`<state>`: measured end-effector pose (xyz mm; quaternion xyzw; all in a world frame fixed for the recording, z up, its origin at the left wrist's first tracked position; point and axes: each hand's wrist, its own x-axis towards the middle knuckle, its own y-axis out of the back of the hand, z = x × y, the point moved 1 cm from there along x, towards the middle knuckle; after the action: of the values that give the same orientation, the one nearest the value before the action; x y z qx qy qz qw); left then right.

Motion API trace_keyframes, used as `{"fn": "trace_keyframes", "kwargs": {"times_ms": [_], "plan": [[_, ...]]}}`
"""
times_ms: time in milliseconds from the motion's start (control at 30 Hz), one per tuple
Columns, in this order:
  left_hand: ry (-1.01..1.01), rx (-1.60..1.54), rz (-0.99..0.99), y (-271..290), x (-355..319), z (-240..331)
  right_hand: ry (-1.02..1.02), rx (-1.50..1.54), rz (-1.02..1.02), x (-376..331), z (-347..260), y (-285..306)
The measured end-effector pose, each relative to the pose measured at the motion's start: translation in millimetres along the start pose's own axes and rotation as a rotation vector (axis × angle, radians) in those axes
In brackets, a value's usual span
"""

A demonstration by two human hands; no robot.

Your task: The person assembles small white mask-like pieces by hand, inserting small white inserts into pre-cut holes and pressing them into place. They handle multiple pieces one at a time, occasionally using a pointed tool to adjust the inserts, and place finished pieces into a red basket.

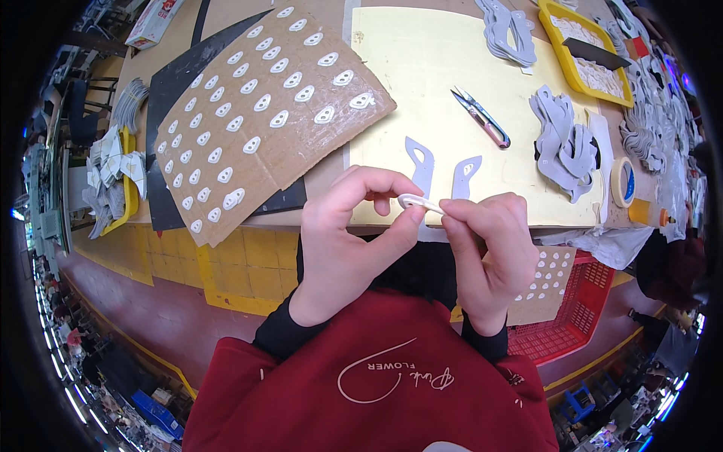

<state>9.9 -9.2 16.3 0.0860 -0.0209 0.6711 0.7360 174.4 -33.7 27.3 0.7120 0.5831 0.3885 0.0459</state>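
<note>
**Small white piece pinched between both hands over the table edge**

Nearest to my view is the wearer's red top (309,377). Just beyond it, the left hand (354,233) has thumb and forefinger closed on one end of a small white piece (413,201), the other fingers curled behind. The right hand (493,245) grips the opposite end between thumb and fingertips. The piece hangs between them, seen almost edge-on; I can't tell whether it is one layer or two.

I'd judge it light and thin, fairly stiff with some give, and easy to lose from a loose pinch. I'd hold it by the rim at its two ends, pressing gently, with fingertips off the broad face in case that is tacky.

Just past the fingers, two flat grey cutouts (462,179) lie on a cream sheet (392,75). Farther out are thread snips (482,118), open at the blades, with a heap of grey cutouts (559,143) to the right. Left of the sheet, a cardboard panel (301,143) bears rows of white pieces. A yellow tray (602,95) sits at the far right.
</note>
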Motion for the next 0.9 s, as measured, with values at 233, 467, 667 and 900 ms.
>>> {"fn": "trace_keyframes", "kwargs": {"times_ms": [233,467,667,900], "plan": [[0.024,0.006,0.006,-0.3,1.0,2.6,-0.057,0.112,0.036,-3.4,1.0,1.9],[0.127,-0.107,-0.017,0.0,-0.7,2.1,-0.137,0.136,-0.019,-0.7,2.5,-0.8],[0.265,-0.297,-0.042,2.8,0.4,3.5,-0.192,0.108,-0.052,-3.1,4.6,-3.6],[0.389,-0.608,-0.032,4.3,3.2,3.6,-0.575,0.452,0.115,-10.5,6.2,-2.0]]}}
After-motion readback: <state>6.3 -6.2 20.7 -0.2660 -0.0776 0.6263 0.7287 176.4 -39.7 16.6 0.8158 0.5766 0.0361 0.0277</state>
